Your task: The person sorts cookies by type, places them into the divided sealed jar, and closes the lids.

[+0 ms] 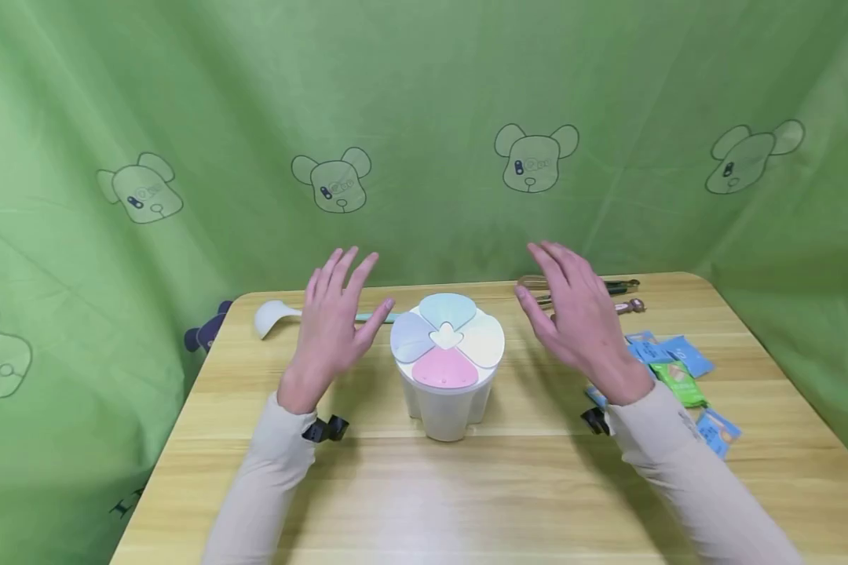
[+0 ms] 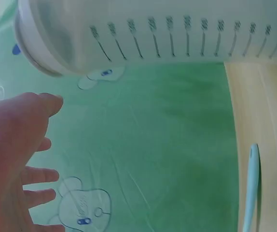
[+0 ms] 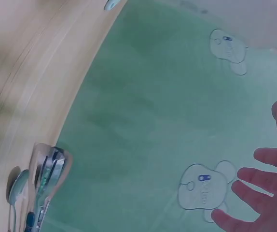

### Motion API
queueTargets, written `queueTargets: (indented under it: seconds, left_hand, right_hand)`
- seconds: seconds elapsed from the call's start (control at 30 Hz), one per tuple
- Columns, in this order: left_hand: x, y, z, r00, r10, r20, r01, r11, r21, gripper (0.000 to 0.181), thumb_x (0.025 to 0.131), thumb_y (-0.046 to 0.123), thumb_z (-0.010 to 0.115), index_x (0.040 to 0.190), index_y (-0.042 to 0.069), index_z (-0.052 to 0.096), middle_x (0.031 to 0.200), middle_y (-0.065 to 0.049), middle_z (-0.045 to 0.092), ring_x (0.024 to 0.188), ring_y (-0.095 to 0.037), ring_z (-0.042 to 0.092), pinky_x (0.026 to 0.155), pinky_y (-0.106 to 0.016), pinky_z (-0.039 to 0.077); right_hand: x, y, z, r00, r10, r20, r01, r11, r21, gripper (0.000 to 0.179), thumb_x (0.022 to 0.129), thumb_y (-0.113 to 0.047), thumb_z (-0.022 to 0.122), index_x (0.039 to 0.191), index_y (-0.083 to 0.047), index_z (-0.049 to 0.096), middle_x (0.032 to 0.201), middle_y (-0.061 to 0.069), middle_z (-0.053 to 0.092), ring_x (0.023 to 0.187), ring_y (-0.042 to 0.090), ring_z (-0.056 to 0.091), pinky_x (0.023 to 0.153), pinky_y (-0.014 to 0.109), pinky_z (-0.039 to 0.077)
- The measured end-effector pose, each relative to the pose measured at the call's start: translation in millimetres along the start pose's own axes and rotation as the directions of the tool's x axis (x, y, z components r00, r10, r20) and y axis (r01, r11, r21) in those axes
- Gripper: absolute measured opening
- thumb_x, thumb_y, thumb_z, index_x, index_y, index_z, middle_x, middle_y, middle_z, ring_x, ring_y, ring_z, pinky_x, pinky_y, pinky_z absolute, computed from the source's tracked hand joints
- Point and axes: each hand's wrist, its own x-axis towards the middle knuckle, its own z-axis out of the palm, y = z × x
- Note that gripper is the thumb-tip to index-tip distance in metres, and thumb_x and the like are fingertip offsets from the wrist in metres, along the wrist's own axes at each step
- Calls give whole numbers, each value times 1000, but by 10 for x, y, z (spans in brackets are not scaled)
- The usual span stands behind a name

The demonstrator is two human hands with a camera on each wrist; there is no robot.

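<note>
A translucent white storage canister (image 1: 445, 408) stands upright in the middle of the table. Its flower-shaped lid (image 1: 445, 369) has blue, lilac, cream and pink petals around a white centre. To the left of it my left hand (image 1: 328, 326) hovers with fingers spread, apart from the canister. My right hand (image 1: 579, 322) is held up on the other side, fingers straight and thumb toward the lid. Neither hand holds anything. Dark measuring marks run along the canister wall (image 2: 177, 29) in the left wrist view.
Behind my left hand lies a white ladle (image 1: 272, 315) with a turquoise handle (image 2: 252, 188). A whisk (image 1: 533, 282), tongs and a spoon (image 1: 631, 306) lie at the back right. Several blue packets (image 1: 717, 431) and a green packet (image 1: 678, 383) are on the right. A green curtain (image 1: 424, 94) hangs behind.
</note>
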Motion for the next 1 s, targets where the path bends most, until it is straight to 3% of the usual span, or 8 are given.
queueTargets:
  seconds: [0.37,0.53,0.7,0.83,0.9,1.0]
  left_hand:
    - [-245,159,-107,993,90,-70,-92,995,-27,71,105,42,68,165,15,44,168,-22,48,159,-43,41,133,-70,31]
    - [-363,167,-118,988,149,-39,-153,976,-154,62,108,32,65,164,11,47,162,-18,55,153,-40,49,130,-63,40]
    - [-470,163,-102,975,200,97,-148,909,-389,64,108,25,66,167,12,42,166,-13,53,155,-34,49,131,-57,41]
    - [-543,146,-59,955,195,223,-52,851,-523,86,99,31,83,170,26,36,172,-1,47,160,-27,44,131,-59,41]
    - [-566,125,-10,950,185,251,-13,828,-560,93,93,31,89,170,30,37,172,3,46,159,-25,45,128,-60,45]
    - [-576,93,88,956,174,238,17,773,-634,93,89,22,93,167,28,43,170,2,50,156,-26,50,124,-60,51]
  right_hand:
    - [-179,-209,-103,987,-135,-83,138,990,34,61,105,-30,63,160,-6,51,161,22,56,149,44,51,122,68,45]
    - [-265,-310,-118,977,-193,-85,197,979,43,61,104,-31,64,158,-5,54,158,21,59,146,43,55,120,66,48]
    - [-351,-405,-117,946,-321,-35,323,944,66,59,110,-41,54,156,-4,56,156,21,61,143,42,57,119,66,49]
    - [-403,-497,-80,901,-434,-15,433,893,125,59,116,-52,40,152,-11,62,155,20,62,141,40,59,118,65,50]
    - [-425,-539,-50,882,-471,-19,468,869,160,56,116,-53,39,148,-17,67,154,19,63,140,39,60,117,64,51]
    - [-453,-587,2,864,-502,-24,498,848,183,49,116,-52,41,141,-23,73,151,16,66,138,37,62,115,61,52]
